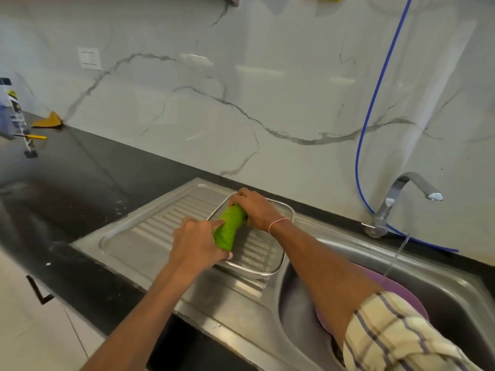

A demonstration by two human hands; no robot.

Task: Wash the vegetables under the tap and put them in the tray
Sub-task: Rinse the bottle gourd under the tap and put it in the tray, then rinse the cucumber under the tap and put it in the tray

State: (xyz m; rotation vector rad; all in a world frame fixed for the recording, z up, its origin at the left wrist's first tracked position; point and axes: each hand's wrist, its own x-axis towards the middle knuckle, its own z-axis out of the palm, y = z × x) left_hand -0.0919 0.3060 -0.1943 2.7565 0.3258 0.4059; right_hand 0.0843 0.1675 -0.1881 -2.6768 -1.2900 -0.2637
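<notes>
A long green gourd [229, 226] lies across the left side of a steel mesh tray [263, 269] that rests on the ribbed draining board. My left hand [195, 243] grips the gourd's near end and my right hand [255, 208] grips its far end. The tap [407, 194] stands at the right behind the sink basin [455, 295], and a thin stream of water runs from it into the basin. A purple plate or bowl [401, 287] lies in the basin, partly hidden by my right arm.
The steel draining board [150, 226] spreads left of the tray. A blue hose [375, 97] hangs down the marble wall to the tap's base. On the black counter at far left stand a ladder-like stand [20, 121], a yellow tool [34, 136] and a yellow cloth [49, 121].
</notes>
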